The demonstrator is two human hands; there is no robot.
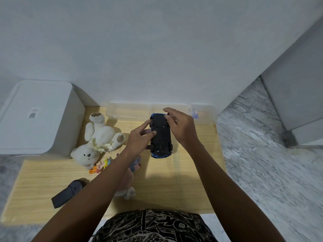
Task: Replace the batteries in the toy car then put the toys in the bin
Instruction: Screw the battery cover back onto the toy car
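A blue toy car [161, 135] is held upside down above the wooden table [174, 180], its black underside facing me. My left hand [139, 138] grips its left side with the thumb pressed on the underside. My right hand [180, 126] holds the right side near the far wheels. A white teddy bear [97, 140] lies on its back at the left. A small colourful toy [100, 165] lies below the bear. Another soft toy [129, 191] is partly hidden under my left forearm. A white lidded bin [36, 117] stands at the far left.
Clear plastic containers [127, 110] line the table's back edge against the wall; the right one [203, 113] holds a small blue-white item. A black remote-like object [67, 193] lies near the front left. Marble floor surrounds the table.
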